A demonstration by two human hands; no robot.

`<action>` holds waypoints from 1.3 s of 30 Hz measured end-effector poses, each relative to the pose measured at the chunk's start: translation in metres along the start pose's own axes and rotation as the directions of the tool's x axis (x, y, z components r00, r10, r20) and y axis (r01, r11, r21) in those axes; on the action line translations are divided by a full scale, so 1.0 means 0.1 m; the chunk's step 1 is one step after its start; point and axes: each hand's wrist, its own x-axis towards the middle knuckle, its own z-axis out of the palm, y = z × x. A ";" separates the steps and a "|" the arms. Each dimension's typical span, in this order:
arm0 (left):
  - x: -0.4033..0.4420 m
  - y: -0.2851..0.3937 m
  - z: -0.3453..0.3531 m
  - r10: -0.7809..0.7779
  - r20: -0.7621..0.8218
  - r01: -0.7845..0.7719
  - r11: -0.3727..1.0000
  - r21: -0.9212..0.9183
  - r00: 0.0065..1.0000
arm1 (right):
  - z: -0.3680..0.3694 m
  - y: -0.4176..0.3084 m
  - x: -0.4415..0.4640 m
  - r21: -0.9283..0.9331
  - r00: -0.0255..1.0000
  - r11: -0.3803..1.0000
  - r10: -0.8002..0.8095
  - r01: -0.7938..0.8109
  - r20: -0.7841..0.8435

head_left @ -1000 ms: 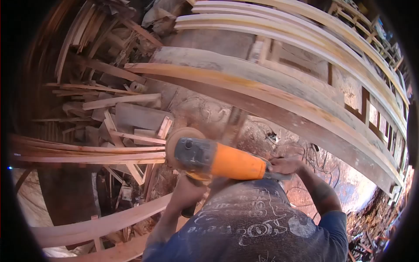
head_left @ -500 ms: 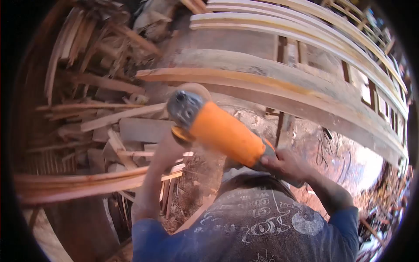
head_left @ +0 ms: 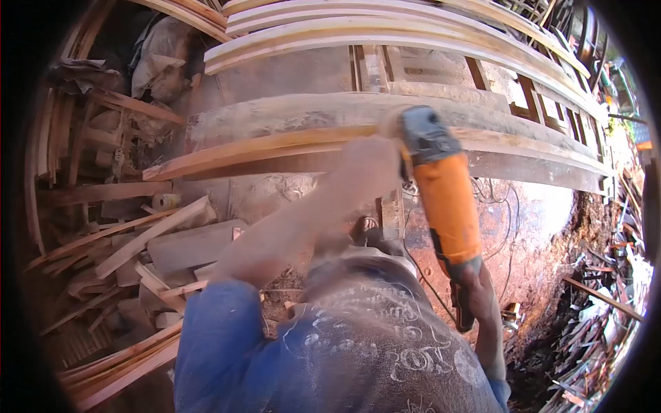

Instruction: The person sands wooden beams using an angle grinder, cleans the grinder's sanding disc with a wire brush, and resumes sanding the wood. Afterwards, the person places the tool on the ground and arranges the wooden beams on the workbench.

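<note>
An orange angle grinder [head_left: 447,206] with a dark head is held in both my hands. My right hand [head_left: 476,286] wraps round its rear handle, low on the tool. My left hand [head_left: 375,162] grips the side by the head; motion smears its fingers, and the side handle is hidden. A round disc [head_left: 392,122], blurred, shows at the head, over a long wooden strip [head_left: 261,148]. Whether disc and wood touch, I cannot tell. The strip lies along a dusty plank bench [head_left: 275,113].
Long sawn strips [head_left: 310,38] lie across the far side. Scrap wood [head_left: 186,248] is heaped at the left, with more strips [head_left: 131,361] at lower left. Dark cables [head_left: 430,286] trail over the floor near the grinder. Debris [head_left: 599,330] covers the ground at right.
The grinder has moved right along the wooden strip and turned from slanting to nearly upright in view. Both hands have moved with it, and the camera view has shifted.
</note>
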 end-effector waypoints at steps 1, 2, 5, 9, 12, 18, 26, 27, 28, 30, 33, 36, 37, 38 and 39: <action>0.12 0.19 -0.07 0.040 0.037 -0.041 0.999 0.004 0.998 | -0.02 -0.01 -0.07 0.061 0.998 0.997 0.046 -0.044 -0.032; 0.26 0.31 -0.01 0.058 -0.012 -0.057 0.998 0.016 0.998 | -0.04 -0.04 -0.12 0.123 0.994 0.989 0.092 -0.084 -0.061; 0.55 0.50 0.21 0.137 -0.145 -0.122 0.986 0.113 0.980 | -0.04 -0.03 -0.13 0.250 0.973 0.955 0.197 -0.162 -0.121; 0.42 0.25 0.10 0.182 -0.196 -0.153 0.976 0.154 0.964 | 0.12 0.01 -0.07 0.268 0.972 0.946 0.214 -0.180 -0.103; 0.09 -0.19 -0.05 0.038 -0.168 -0.037 0.999 0.011 0.985 | 0.54 -0.11 -0.03 0.203 0.978 0.964 0.190 -0.171 -0.082; -0.88 -1.51 -0.51 -0.128 -0.149 0.129 0.992 -0.007 0.980 | 1.77 -0.62 0.17 0.058 0.995 0.998 -0.012 0.006 0.099; -2.20 -3.34 -1.07 -0.373 -0.190 0.399 0.908 0.128 0.908 | 3.75 -1.52 0.20 -0.142 0.935 0.989 0.087 -0.040 0.344; -2.37 -3.54 -1.14 -0.368 -0.252 0.415 0.895 0.166 0.895 | 3.97 -1.59 0.20 -0.120 0.931 0.993 0.038 0.006 0.364; -2.52 -3.71 -1.24 -0.430 -0.199 0.459 0.878 0.133 0.881 | 4.20 -1.66 0.21 -0.096 0.923 0.994 -0.011 0.051 0.384; -2.79 -3.99 -1.40 -0.542 -0.080 0.548 0.833 0.079 0.836 | 4.59 -1.72 0.29 -0.047 0.896 0.983 -0.140 0.176 0.421; -3.17 -4.39 -1.39 -0.627 -0.102 0.634 0.770 0.070 0.772 | 4.92 -1.85 0.42 -0.150 0.847 0.949 -0.167 0.276 0.504; -3.51 -4.67 -1.29 -0.561 -0.211 0.597 0.780 0.189 0.800 | 5.07 -2.08 0.42 -0.266 0.836 0.940 -0.035 0.213 0.547; -3.53 -4.72 -1.31 -0.595 -0.177 0.619 0.767 0.168 0.784 | 5.09 -2.18 0.42 -0.295 0.831 0.939 0.019 0.177 0.557; -3.50 -4.70 -1.31 -0.633 -0.139 0.648 0.747 0.148 0.762 | 5.08 -2.26 0.40 -0.394 0.833 0.906 0.095 0.155 0.545; -3.43 -4.63 -1.30 -0.606 -0.112 0.616 0.775 0.141 0.787 | 5.00 -2.26 0.35 -0.399 0.852 0.906 0.096 0.139 0.514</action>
